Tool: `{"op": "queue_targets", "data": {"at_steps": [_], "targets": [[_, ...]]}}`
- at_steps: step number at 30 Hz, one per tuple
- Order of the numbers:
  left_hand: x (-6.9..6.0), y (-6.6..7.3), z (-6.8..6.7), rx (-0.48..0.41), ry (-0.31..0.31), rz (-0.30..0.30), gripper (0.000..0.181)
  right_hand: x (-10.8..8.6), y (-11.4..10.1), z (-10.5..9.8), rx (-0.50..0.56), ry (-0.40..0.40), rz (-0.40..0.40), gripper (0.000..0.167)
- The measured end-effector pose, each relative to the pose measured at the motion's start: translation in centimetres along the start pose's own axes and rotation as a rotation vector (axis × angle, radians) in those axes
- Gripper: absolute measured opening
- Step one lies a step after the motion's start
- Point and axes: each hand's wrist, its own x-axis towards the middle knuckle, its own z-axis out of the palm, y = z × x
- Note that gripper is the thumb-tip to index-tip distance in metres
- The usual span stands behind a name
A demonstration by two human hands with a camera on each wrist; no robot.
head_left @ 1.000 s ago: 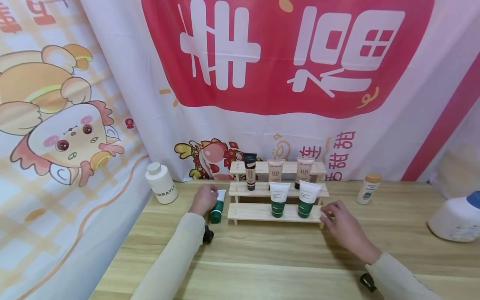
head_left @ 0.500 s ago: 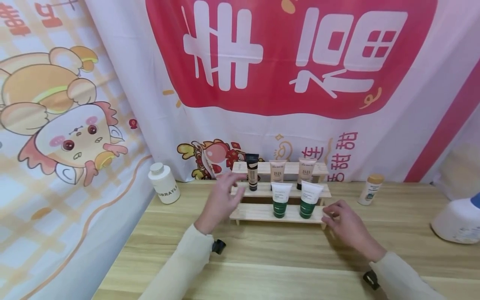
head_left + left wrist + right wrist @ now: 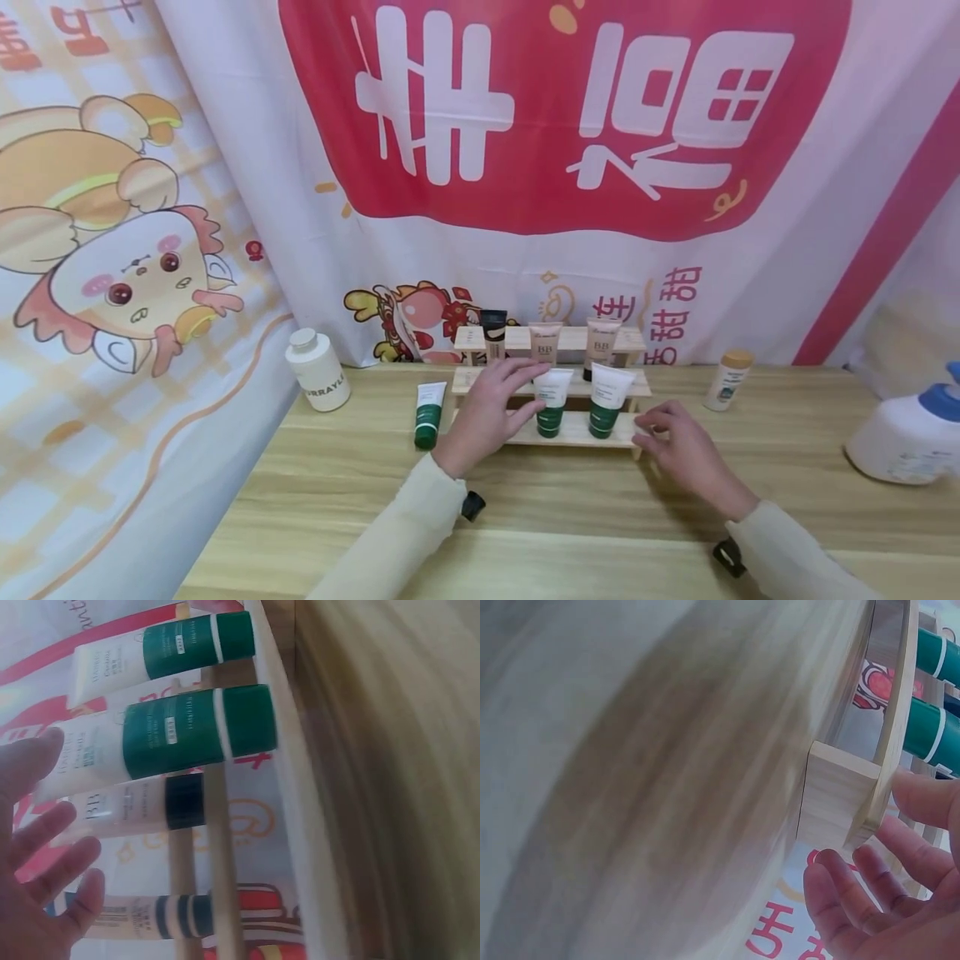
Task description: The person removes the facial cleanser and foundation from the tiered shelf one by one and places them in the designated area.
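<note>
A printed cloth [image 3: 555,200] with a red panel hangs behind a wood-grain table [image 3: 600,542]. On the lowest tier of a wooden rack [image 3: 576,429], the left green-and-white tube [image 3: 551,421] stands on its green cap, its white end level with the fingers of the left hand [image 3: 487,412]. That hand's thumb and fingers are apart and spread beside the tube; whether they touch it cannot be told. The right hand [image 3: 686,450] has thumb and fingers curved round the end of the lowest shelf, apparently steadying it.

The left hand has just shifted: a second ago it was at the lying tube [image 3: 429,417], left of the rack, and it has since crossed to the standing one. The lying tube has stayed on the table, so the work seems now to centre on the shelved tubes, while the right hand has kept its place.

Beside the first tube stands the right green-and-white tube [image 3: 606,404]. On the tier behind are two BB tubes [image 3: 602,342] and a black-topped tube [image 3: 494,337]. Farther out stand a white bottle [image 3: 321,373] at left, and a tan-capped bottle [image 3: 727,383] and a pump bottle [image 3: 896,442] at right.
</note>
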Motion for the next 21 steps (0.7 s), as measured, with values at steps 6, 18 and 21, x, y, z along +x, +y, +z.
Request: {"op": "queue_targets", "data": {"at_steps": [6,18,21], "targets": [[-0.5,0.0,1.3,-0.123,0.058,-0.046,0.043,0.2,-0.3,0.4,0.009,0.01,-0.008,0.023],[-2.5,-1.0,-2.9,-0.157,0.216,-0.078,0.042,0.1,-0.6,0.2,0.009,0.013,-0.008,0.024],[-3.3,-2.0,-5.0,-0.165,0.209,-0.113,0.042,0.1,-0.4,0.1,0.003,0.014,-0.008,0.025]]}}
